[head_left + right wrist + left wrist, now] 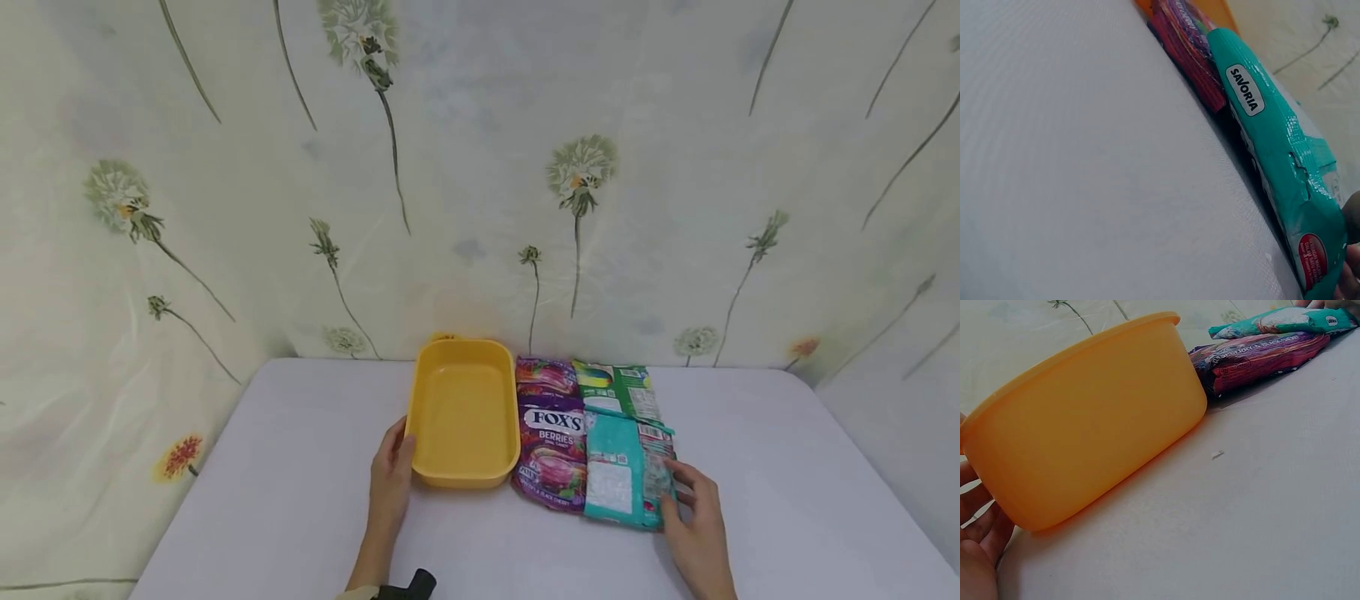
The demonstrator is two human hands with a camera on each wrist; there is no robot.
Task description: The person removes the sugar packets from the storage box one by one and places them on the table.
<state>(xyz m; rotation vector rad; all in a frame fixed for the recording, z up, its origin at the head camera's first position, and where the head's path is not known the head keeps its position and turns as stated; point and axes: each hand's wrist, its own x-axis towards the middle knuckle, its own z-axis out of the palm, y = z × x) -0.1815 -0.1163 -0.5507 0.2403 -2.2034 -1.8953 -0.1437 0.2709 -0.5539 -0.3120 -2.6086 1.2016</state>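
Note:
A yellow plastic tub [465,417] stands at the table's back, and my left hand [392,471] is at its left side. In the left wrist view, the fingers [988,519] lie against the tub's end wall. To the right, my right hand [697,517] holds a teal Savoria bag [611,483] by its right edge, thumb and fingers on that edge. The bag tilts up a little, with a dark gap beneath it in the right wrist view. Its left edge meets a purple Fox's Berries candy bag [551,458] lying beside the tub.
Behind the front bags lie another purple bag [546,377] and a green bag [618,387], near the table's back edge. A white cloth covers the table [300,483]. A curtain with a dandelion print [465,167] hangs right behind it.

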